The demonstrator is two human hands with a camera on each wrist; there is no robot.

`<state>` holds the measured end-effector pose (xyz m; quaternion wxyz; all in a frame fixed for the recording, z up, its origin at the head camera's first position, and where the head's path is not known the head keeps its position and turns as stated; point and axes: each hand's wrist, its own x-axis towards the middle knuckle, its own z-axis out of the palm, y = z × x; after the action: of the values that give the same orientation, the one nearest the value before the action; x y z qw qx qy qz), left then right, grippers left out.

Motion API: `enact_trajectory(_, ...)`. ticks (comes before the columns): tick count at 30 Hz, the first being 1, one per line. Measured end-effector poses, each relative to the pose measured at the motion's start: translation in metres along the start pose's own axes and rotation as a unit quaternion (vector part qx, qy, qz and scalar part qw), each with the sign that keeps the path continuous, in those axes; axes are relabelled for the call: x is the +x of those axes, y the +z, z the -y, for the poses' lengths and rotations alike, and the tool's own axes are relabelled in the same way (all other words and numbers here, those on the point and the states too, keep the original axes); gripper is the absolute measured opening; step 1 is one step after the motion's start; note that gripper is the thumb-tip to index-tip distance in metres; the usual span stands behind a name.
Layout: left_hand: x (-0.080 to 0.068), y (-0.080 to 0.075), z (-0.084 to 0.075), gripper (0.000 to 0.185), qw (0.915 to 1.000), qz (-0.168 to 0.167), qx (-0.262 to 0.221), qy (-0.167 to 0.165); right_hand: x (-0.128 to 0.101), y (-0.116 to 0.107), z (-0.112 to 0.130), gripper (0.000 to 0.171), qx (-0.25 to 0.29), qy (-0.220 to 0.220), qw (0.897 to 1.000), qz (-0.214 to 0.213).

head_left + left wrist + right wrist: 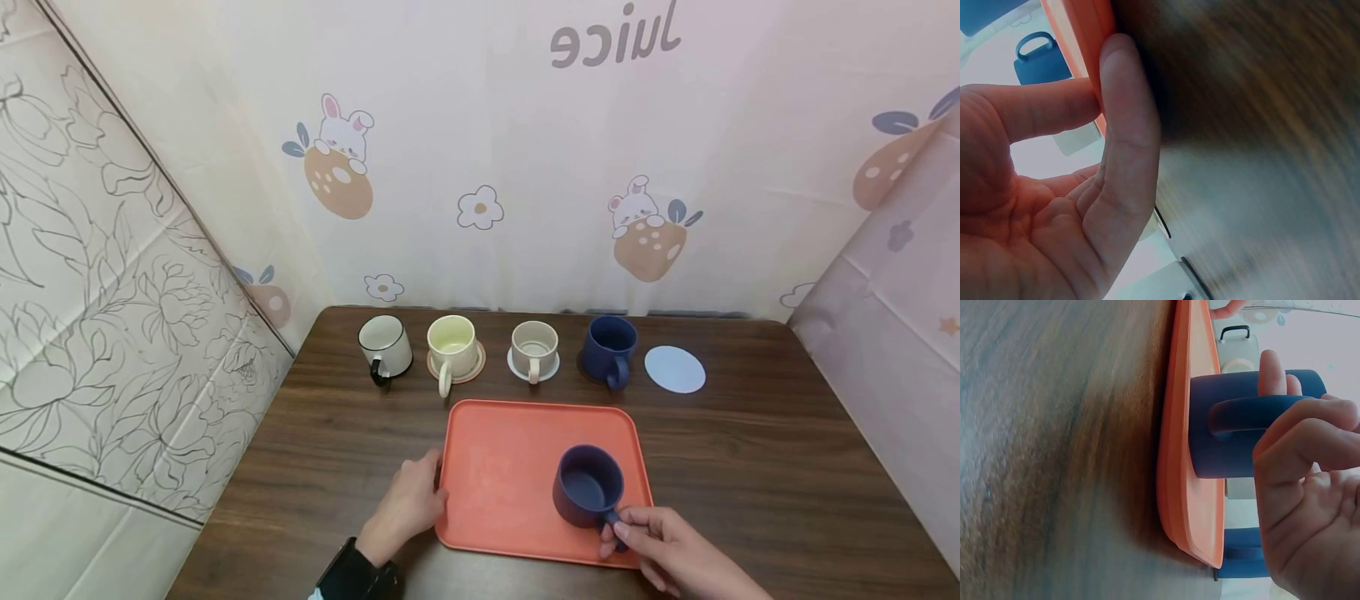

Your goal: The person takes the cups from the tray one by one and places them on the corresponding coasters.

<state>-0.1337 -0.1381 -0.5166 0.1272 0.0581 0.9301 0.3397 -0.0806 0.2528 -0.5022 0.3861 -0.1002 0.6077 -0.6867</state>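
A dark navy mug [587,487] stands upright on the right part of an orange-red tray [510,475]. My right hand [667,546] grips its handle, as the right wrist view shows with fingers curled round the navy handle [1254,414]. At the tray's left side, my left hand [408,504] pinches the rim between thumb and finger. The left wrist view has those fingers against the orange tray edge [1082,37]. The mug looks to be sitting on the tray floor, and nothing else lies on the tray.
Behind the tray stand a white mug with black handle [385,343], a pale yellow mug [452,343], a cream mug [535,346] and a blue mug [610,343], the latter three on coasters. A bare pale blue coaster [675,369] lies at right.
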Motion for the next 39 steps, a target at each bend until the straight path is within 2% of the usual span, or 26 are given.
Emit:
enact_trajectory(9,-0.0004,0.0005,0.0,0.033,1.0,0.0,-0.008,-0.005,0.0011,0.0028,0.0021,0.037,0.002,0.005,0.999,-0.032)
enact_trajectory(17,-0.0004,0.0014,0.0011,0.037,0.9999,0.003,-0.003,-0.01,0.0001,0.0029,-0.0047,0.039,0.03,-0.012,0.999,-0.027)
enact_trajectory(22,0.0002,0.001,0.0008,0.039,1.0,-0.002,0.0,-0.009,0.0,0.0018,-0.0057,0.041,0.016,-0.02,0.999,-0.036)
enact_trajectory(33,0.0013,0.0001,0.0007,0.038,0.9998,0.005,-0.007,-0.016,-0.0001,-0.0031,-0.0071,0.034,-0.03,-0.079,0.995,-0.044)
enact_trajectory(39,0.0011,0.0002,0.0002,0.038,0.9999,0.0,0.001,-0.015,-0.0024,-0.0051,0.002,0.034,-0.052,-0.085,0.992,-0.08)
